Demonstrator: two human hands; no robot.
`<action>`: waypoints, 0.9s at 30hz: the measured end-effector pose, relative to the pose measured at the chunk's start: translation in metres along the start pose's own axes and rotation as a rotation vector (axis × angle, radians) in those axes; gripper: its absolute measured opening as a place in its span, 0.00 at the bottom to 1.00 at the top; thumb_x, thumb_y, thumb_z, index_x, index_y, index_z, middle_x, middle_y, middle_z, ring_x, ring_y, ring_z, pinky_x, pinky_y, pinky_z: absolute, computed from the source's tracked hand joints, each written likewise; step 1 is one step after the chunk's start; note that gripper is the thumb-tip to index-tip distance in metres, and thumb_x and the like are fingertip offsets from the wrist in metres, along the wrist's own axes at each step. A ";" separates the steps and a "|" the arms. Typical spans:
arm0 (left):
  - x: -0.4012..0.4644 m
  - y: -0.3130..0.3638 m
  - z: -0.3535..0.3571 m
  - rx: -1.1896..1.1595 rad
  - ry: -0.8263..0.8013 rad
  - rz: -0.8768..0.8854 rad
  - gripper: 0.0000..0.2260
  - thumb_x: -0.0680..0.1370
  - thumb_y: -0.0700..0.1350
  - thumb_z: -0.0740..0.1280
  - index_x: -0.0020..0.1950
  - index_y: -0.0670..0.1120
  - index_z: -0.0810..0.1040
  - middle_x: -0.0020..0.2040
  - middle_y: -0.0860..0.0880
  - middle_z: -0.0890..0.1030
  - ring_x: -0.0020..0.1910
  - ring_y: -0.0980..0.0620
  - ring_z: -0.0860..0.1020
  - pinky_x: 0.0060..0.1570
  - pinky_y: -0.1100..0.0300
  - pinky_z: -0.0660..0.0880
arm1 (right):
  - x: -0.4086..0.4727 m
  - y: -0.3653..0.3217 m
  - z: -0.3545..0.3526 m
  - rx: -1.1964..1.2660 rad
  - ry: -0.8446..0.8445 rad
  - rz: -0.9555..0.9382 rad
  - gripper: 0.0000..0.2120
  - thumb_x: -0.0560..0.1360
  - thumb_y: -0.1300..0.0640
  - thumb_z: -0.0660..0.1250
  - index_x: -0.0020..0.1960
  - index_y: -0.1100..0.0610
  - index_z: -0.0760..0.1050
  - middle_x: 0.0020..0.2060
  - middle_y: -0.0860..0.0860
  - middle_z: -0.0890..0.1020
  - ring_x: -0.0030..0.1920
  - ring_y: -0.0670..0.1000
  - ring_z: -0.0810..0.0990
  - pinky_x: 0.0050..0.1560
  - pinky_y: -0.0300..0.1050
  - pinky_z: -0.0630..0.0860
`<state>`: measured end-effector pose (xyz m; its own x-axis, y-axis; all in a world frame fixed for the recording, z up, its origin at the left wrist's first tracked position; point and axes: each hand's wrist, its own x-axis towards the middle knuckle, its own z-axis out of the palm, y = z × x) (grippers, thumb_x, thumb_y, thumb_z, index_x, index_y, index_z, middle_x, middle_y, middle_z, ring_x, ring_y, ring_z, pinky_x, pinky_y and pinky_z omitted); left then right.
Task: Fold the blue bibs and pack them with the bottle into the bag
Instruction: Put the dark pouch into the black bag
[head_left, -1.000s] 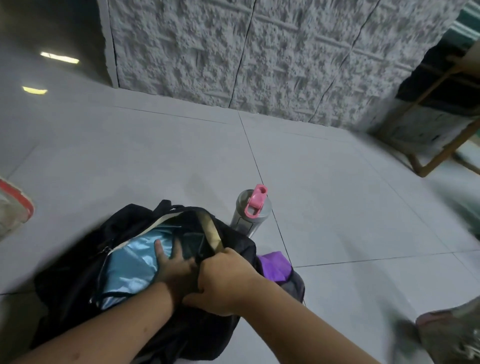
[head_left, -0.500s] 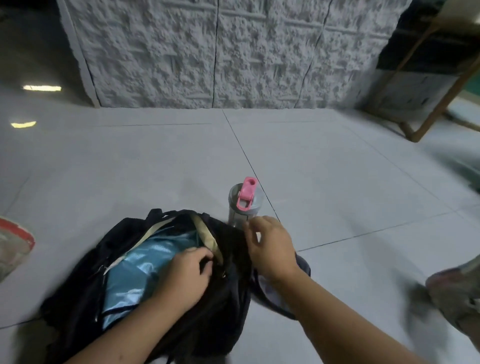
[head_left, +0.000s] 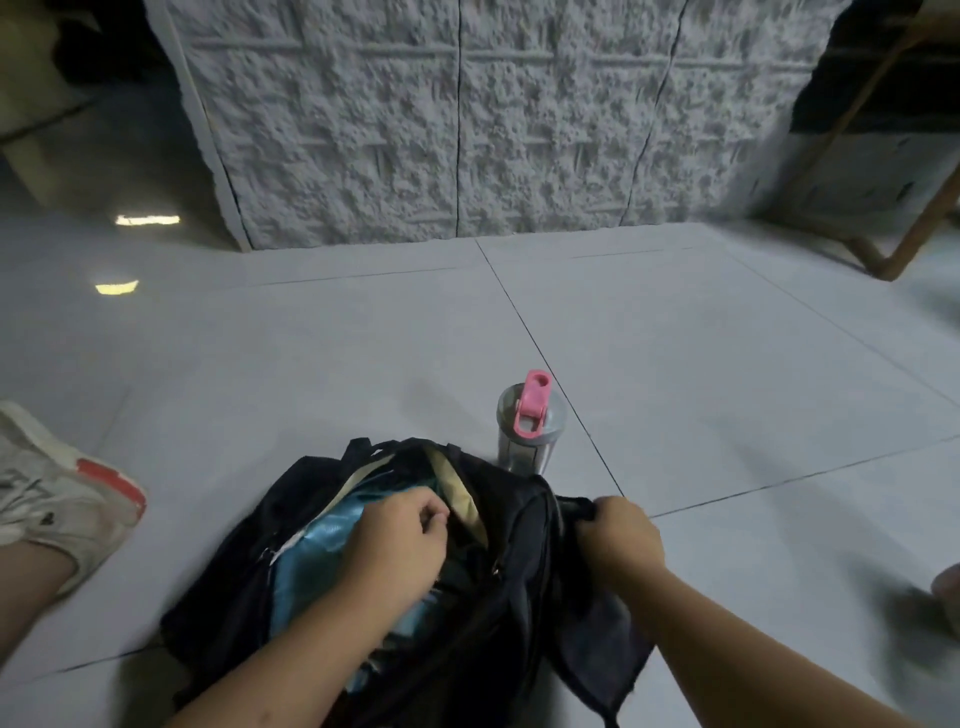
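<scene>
A black bag (head_left: 234, 597) lies open on the tiled floor in front of me. Shiny blue bibs (head_left: 311, 551) show inside its main opening. My left hand (head_left: 395, 545) rests curled on the bibs at the bag's mouth, fingers bent against the tan inner strap. My right hand (head_left: 618, 535) grips a black flap of the bag on its right side and holds it out. A grey bottle (head_left: 530, 426) with a pink flip cap stands upright on the floor just beyond the bag, apart from both hands.
A worn white shoe with a red patch (head_left: 57, 499) sits at the left edge. A rough white wall panel (head_left: 457, 119) stands behind. A wooden frame leg (head_left: 904, 244) is at the far right. A foot (head_left: 945, 592) shows at the right edge.
My right hand moved from near the bottle down to the bag's right flap and closed on it. My left hand stays on the bibs. The camera tilted up.
</scene>
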<state>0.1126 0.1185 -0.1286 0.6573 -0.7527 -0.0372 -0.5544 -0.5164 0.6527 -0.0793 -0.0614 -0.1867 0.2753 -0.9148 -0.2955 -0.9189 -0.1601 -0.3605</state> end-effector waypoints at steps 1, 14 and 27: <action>0.002 0.001 -0.003 -0.023 0.009 0.003 0.08 0.77 0.44 0.70 0.39 0.54 0.80 0.34 0.57 0.82 0.35 0.59 0.78 0.39 0.59 0.77 | -0.001 -0.004 -0.016 0.095 0.024 -0.013 0.09 0.69 0.52 0.64 0.42 0.55 0.80 0.37 0.51 0.83 0.42 0.57 0.83 0.46 0.48 0.81; 0.006 0.102 -0.132 -0.680 -0.021 0.164 0.32 0.64 0.77 0.67 0.57 0.56 0.79 0.48 0.59 0.85 0.50 0.57 0.84 0.53 0.56 0.80 | -0.096 -0.174 -0.220 0.776 -0.042 -0.592 0.27 0.76 0.45 0.72 0.46 0.72 0.76 0.36 0.59 0.80 0.38 0.54 0.79 0.42 0.52 0.74; 0.024 0.057 -0.228 -0.187 0.182 0.126 0.08 0.69 0.35 0.71 0.39 0.48 0.82 0.35 0.47 0.82 0.37 0.46 0.79 0.36 0.57 0.72 | -0.120 -0.224 -0.258 0.889 0.020 -0.463 0.10 0.77 0.55 0.75 0.50 0.63 0.84 0.46 0.64 0.87 0.47 0.63 0.87 0.51 0.60 0.85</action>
<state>0.2132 0.1642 0.0801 0.6794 -0.7116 0.1788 -0.5448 -0.3260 0.7726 0.0203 -0.0116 0.1572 0.5397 -0.8401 0.0534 -0.1752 -0.1742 -0.9690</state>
